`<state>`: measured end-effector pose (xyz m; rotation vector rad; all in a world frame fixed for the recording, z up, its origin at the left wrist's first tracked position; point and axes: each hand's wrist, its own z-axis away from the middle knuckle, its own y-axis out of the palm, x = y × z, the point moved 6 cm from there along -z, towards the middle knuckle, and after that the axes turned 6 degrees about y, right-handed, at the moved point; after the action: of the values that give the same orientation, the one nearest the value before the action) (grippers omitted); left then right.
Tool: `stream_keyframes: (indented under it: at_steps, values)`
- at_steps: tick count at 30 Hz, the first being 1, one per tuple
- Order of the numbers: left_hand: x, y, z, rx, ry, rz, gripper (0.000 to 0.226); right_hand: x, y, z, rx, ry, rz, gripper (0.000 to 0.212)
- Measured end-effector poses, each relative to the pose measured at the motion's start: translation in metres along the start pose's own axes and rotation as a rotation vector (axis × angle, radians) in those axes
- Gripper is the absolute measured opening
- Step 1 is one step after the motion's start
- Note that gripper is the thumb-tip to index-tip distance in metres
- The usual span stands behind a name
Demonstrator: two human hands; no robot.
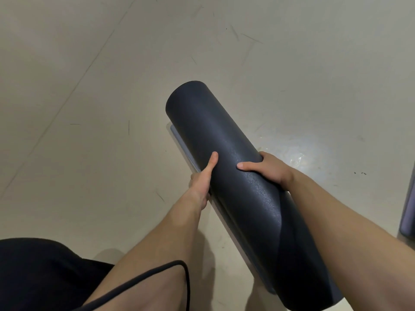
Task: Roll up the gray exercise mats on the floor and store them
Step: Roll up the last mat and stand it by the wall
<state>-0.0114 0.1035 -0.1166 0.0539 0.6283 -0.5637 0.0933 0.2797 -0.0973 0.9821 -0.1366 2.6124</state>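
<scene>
- Head view: a dark gray rolled mat (235,176) lies slantwise across the pale floor (89,86), its far end pointing up and left and its near end reaching the lower right.
- A paler strip of mat (182,144) shows flat beneath the roll along its left side.
- The left hand (202,182) holds the roll from the left, thumb stretched along its surface; the fingers go under the roll and are hidden.
- The right hand (267,169) grips the roll from the right, thumb laid across the top and fingers curled over the far side.
- A second rolled mat (407,216) lies at the right edge, well apart.
- A thin black cable (157,272) loops over the left forearm beside dark clothing (33,270).
</scene>
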Motion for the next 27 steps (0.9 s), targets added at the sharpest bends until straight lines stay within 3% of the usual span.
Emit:
stream_keyframes:
  at_steps: [6, 10, 14, 18, 23, 27]
  values:
    - [-0.022, 0.017, 0.0, 0.067, 0.043, 0.008, 0.127, 0.001, -0.012, 0.017, -0.143, -0.044, -0.139, 0.046]
    - [-0.088, 0.043, 0.048, 0.153, 0.177, -0.145, 0.129, 0.021, -0.03, 0.073, -0.272, -0.081, -0.328, 0.068]
    - [-0.168, 0.072, 0.135, 0.262, 0.251, -0.323, 0.099, 0.074, -0.047, 0.165, -0.348, -0.105, -0.51, 0.056]
    - [-0.246, 0.105, 0.249, 0.336, 0.307, -0.465, 0.082, 0.132, -0.071, 0.285, -0.42, -0.13, -0.625, 0.051]
    - [-0.313, 0.154, 0.415, 0.445, 0.332, -0.559, 0.089, 0.188, -0.107, 0.461, -0.523, -0.149, -0.718, 0.048]
    - [-0.339, 0.204, 0.539, 0.59, 0.326, -0.615, 0.093, 0.207, -0.138, 0.594, -0.637, -0.151, -0.753, 0.06]
